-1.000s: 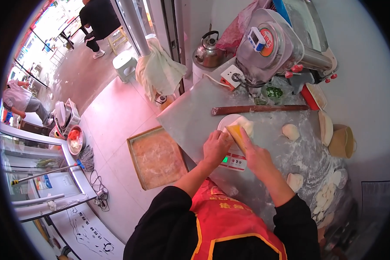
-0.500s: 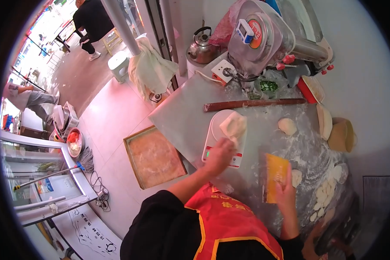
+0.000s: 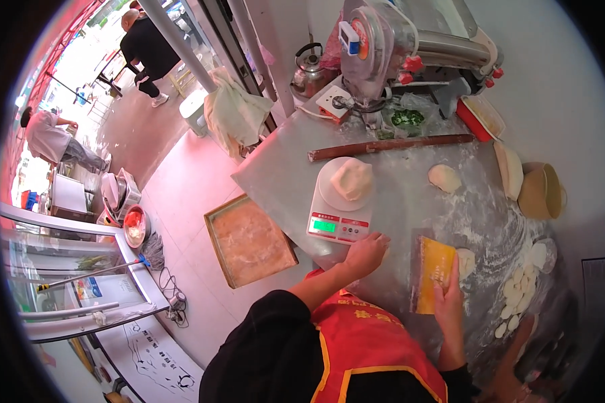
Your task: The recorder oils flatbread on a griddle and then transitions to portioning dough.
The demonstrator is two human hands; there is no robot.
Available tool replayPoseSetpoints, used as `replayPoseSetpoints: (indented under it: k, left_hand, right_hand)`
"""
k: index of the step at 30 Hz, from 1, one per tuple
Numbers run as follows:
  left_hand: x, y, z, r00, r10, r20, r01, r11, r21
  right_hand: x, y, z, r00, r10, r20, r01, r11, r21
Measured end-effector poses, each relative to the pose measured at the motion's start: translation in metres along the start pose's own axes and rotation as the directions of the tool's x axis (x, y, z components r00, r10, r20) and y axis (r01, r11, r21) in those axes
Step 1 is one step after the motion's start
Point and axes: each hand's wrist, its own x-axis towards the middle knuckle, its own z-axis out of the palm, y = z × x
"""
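My right hand (image 3: 448, 299) grips a yellow dough scraper (image 3: 433, 271), held flat over the floured metal table (image 3: 410, 208), beside a small dough piece (image 3: 465, 260). My left hand (image 3: 365, 253) rests with curled fingers on the table just below a white kitchen scale (image 3: 337, 220). A pale lump of dough (image 3: 352, 178) sits on the scale's round plate. Another dough ball (image 3: 444, 178) lies to the right of the scale.
A long wooden rolling pin (image 3: 390, 146) lies behind the scale. A metal dough machine (image 3: 390, 40), a kettle (image 3: 308, 70) and a red tray (image 3: 480, 117) stand at the back. Several small dough pieces (image 3: 521, 289) line the right side. A tray (image 3: 249, 238) lies on the floor.
Both hands left the dough on the scale. My right hand carried the yellow scraper down to the near right of the table; my left hand dropped beside the scale.
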Motion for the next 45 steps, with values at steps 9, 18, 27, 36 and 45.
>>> replayPoseSetpoints:
  k: [9, 18, 27, 36, 45]
  left_hand:
    - [-0.027, 0.008, 0.020, 0.999, 0.050, -0.021, -0.044, 0.975, 0.217]
    - [0.010, 0.013, 0.043, 0.962, 0.000, -0.274, -0.039, 0.990, -0.139]
    - [0.006, 0.012, 0.035, 0.962, -0.052, -0.269, 0.014, 0.990, -0.140]
    - [0.021, 0.005, 0.041, 0.964, 0.004, -0.266, 0.003, 1.000, 0.025]
    - [0.103, -0.042, -0.087, 0.782, 0.224, -0.581, -0.165, 0.974, 0.154]
  right_hand:
    - [0.000, -0.004, 0.003, 0.998, -0.039, 0.044, 0.039, 0.999, 0.000]
    - [-0.005, -0.001, 0.004, 0.999, -0.040, 0.024, 0.041, 0.999, -0.027]
    - [-0.001, -0.008, 0.027, 0.975, -0.184, 0.125, 0.203, 0.966, -0.163]
    - [0.020, 0.000, 0.066, 0.955, -0.286, 0.074, 0.295, 0.906, -0.302]
    - [0.023, 0.002, 0.067, 0.951, -0.302, 0.063, 0.309, 0.927, -0.215]
